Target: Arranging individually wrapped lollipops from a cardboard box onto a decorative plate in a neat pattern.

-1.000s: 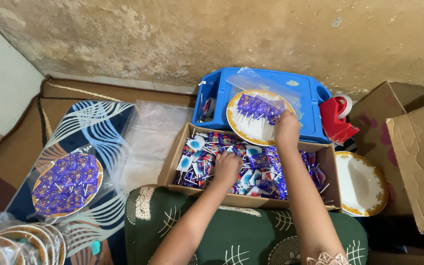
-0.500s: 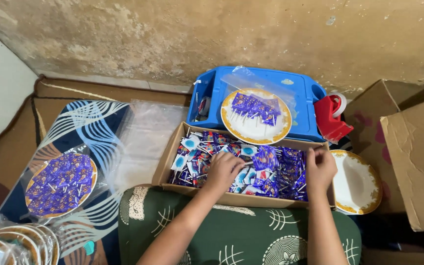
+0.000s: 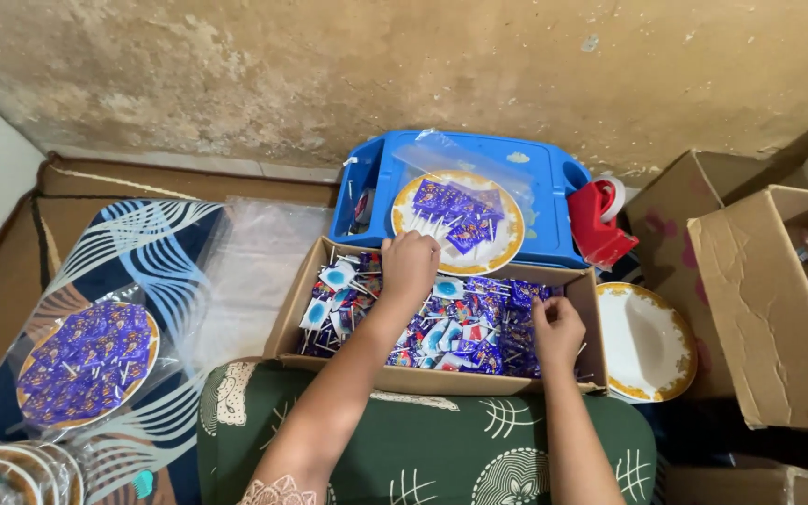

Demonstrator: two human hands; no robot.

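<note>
Stained plaster wall ahead, patterned mat on the floor, green cushion across my lap. Cardboard box sits against the cushion's far edge, full of blue-wrapped lollipops.

Risk, as I judge it: sticks in the box are tangled, so lifting a bunch could drag extras over the box's far wall or snag wrappers. Blue tray beyond the box carries a gold-rimmed plate with a loose plastic bag over it; a wrist brushing that bag could tip the small pile of lollipops on the plate.

My left hand is at the far edge of the box, near its left half, fingers curled closed into a fist. It looks clamped on lollipops, but I can't tell how many from here. My right hand is down in the box's right half, fingers bent and pressed into the pile, touching wrappers; can't tell if it has gripped any.

Around: empty gold-rimmed plate just right of the box, red tape dispenser at the tray's right edge, bagged full plate on the mat's left side, open carton far right.
</note>
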